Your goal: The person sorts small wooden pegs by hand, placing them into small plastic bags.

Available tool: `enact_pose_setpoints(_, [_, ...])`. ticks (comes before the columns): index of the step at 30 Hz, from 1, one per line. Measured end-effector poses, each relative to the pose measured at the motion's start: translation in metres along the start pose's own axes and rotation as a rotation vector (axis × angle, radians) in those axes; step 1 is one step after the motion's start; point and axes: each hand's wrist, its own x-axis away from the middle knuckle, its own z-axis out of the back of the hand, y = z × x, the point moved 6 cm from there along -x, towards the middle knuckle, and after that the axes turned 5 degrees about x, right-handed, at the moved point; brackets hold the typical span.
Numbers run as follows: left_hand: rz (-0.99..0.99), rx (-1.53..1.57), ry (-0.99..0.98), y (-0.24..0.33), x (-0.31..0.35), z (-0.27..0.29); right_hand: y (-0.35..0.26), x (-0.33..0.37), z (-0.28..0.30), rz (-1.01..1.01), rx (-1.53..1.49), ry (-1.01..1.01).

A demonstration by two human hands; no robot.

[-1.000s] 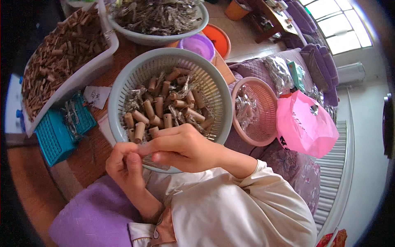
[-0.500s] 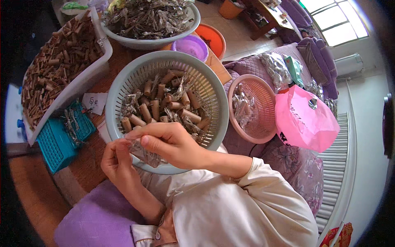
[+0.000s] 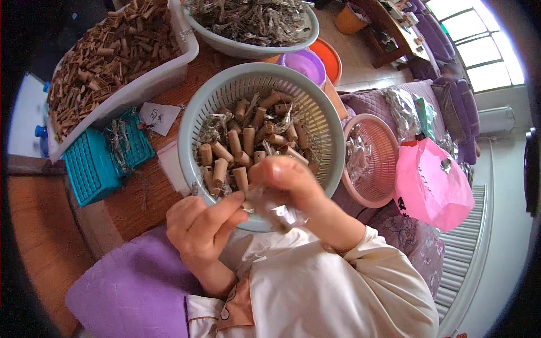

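Note:
A grey-green colander point(image 3: 332, 169) in front of me holds short brown tubes point(image 3: 248, 139) tangled with strips of clear, shiny film. Over its near rim, my right hand point(image 3: 307, 194) is closed and blurred by motion. Crumpled clear plastic film point(image 3: 288, 216) hangs out below its fingers. My left hand point(image 3: 200, 232) is closed beside it, forefinger and thumb pinched at the rim. A small pale bit shows at those fingertips, too small to name. The fingertips of both hands lie close together.
Left stands a white tub point(image 3: 189, 53) of brown tubes, with teal baskets point(image 3: 93, 169) and a paper note point(image 3: 159, 117) near it. Behind are a basin of film strips point(image 3: 248, 53), a purple bowl point(image 3: 307, 65) and an orange bucket. A pink basket point(image 3: 375, 160) and pink bag point(image 3: 431, 186) sit right.
The view has shifted, so the things sit farther right in the picture. My right hand has turned and blurred, with film still hanging from it. The left hand's fingers have stretched toward it.

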Motion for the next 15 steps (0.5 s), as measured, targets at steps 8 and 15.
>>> enact_pose_setpoints(8, [0.308, 0.365, 0.348, -0.044, 0.021, 0.036, -0.124, 0.072, 0.100, 0.642, 0.673, 0.910])
enact_pose_setpoints(15, [0.493, 1.011, 0.607, -0.082, -0.013, 0.083, -0.148, 0.160, 0.280, 0.342, 2.164, 1.228])
